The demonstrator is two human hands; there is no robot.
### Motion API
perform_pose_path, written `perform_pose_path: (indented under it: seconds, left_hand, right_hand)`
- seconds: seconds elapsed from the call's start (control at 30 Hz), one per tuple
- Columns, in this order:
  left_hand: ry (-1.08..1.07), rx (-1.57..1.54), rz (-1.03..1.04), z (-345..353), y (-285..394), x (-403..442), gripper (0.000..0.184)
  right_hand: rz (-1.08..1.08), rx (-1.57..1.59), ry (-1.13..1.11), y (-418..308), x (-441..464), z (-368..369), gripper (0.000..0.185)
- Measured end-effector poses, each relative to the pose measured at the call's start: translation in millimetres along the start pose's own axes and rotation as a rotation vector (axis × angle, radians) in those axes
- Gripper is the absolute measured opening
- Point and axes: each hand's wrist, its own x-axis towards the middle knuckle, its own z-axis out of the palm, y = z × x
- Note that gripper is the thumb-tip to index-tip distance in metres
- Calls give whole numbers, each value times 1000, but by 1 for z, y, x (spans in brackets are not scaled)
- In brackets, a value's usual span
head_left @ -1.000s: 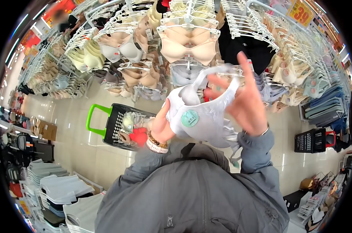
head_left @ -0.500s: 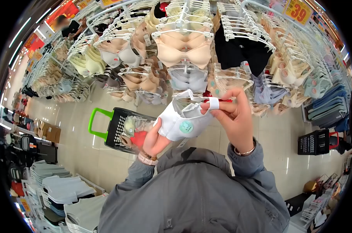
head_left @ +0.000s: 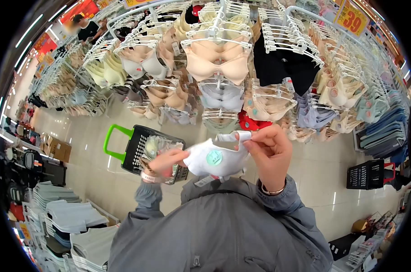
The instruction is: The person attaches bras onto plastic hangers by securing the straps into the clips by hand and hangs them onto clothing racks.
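Note:
A white bra [head_left: 232, 158] with a round mint-green sticker [head_left: 214, 157] is stretched between my hands, in front of my jacket. My right hand [head_left: 271, 152] pinches its strap at the upper right. At its left edge, my left hand [head_left: 167, 161] has its fingertips closed on the fabric, slightly blurred. A paper tag [head_left: 206, 181] hangs below the bra. Behind my left hand stands a black basket cart [head_left: 135, 148] with a green handle, holding packaged and red items.
Racks of hanging bras [head_left: 218, 63] and black garments [head_left: 284, 63] stand ahead. Another black basket [head_left: 365, 176] is on the floor at right. Folded clothes [head_left: 74, 216] lie at lower left, a cardboard box [head_left: 56, 148] farther left. A person [head_left: 87, 30] stands at upper left.
My left hand has moved left and up, to the bra's left edge. The bra is turned and held flatter and lower, with its tag showing below. My right hand keeps the strap.

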Motion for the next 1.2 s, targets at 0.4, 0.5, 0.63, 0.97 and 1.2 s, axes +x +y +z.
perform_pose_path:
  seconds: [0.4,0.5,0.63,0.97,1.2]
  left_hand:
    - [96,201,813,107,150,-10,31]
    - [99,176,766,108,147,-6,29]
    - [110,151,837,109,139,3,24]
    - [279,252,823,110,141,-4,24]
    - [333,321,1002,109,137,4,28]
  right_hand:
    - [-158,-175,7,-3,-8,15,24]
    - [-243,-235,25,-1,-6,13,24]
    - [-232,-252,55,-1,-7,12,22]
    - [26,-208,56,-4,-5,10,22]
    - [225,-38,29,-1,1,9,19]
